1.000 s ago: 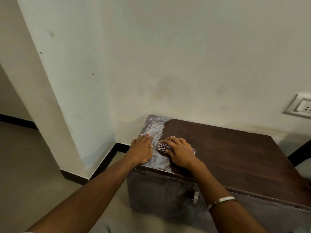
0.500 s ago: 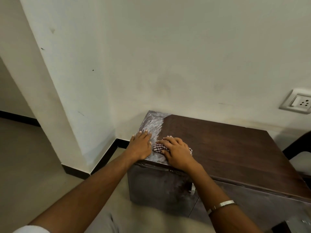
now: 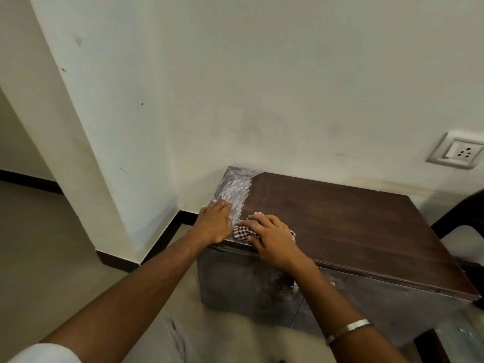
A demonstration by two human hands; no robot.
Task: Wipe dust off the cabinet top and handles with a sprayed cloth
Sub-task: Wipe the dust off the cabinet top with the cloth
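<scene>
— What is the person doing at the cabinet top's (image 3: 353, 226) front left corner?

— The left hand (image 3: 214, 222) lies flat, fingers straight, bracing on the dusty grey strip. Beside it the right hand (image 3: 272, 239) presses the checked cloth (image 3: 242, 233), fingers spread over it.

— How best to finish?

— Probably firm, overlapping strokes along that left edge; the rest already looks dark brown and clean.

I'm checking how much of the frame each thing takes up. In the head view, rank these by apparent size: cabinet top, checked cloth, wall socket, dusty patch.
Largest to smallest:
1. cabinet top
2. dusty patch
3. wall socket and checked cloth: look alike in size; the right hand covers much of the cloth, so unranked.
</scene>
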